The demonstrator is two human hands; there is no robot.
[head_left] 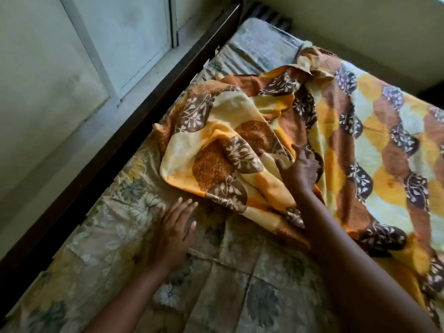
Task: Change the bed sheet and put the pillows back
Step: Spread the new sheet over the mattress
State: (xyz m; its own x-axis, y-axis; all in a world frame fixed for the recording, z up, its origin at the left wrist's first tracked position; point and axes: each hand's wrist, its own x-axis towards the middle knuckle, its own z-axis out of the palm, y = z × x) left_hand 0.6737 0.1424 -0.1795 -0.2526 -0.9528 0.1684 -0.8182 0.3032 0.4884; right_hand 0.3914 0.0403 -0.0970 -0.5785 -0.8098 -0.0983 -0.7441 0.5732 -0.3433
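Note:
An orange, yellow and brown leaf-patterned bed sheet (240,145) lies partly spread over the bed, bunched in folds at its left side and flat on the right. Under it the mattress wears a faded floral cover (115,255). My left hand (173,234) lies flat, fingers straight, on the floral cover just short of the sheet's near edge. My right hand (300,169) reaches over the bunched sheet, its fingers bent into a fold of the fabric. No pillows are in view.
A dark wooden bed frame rail (134,140) runs along the left side of the mattress, with a pale wall and window frame (101,49) behind it. A grey striped mattress end (262,46) shows bare at the far corner.

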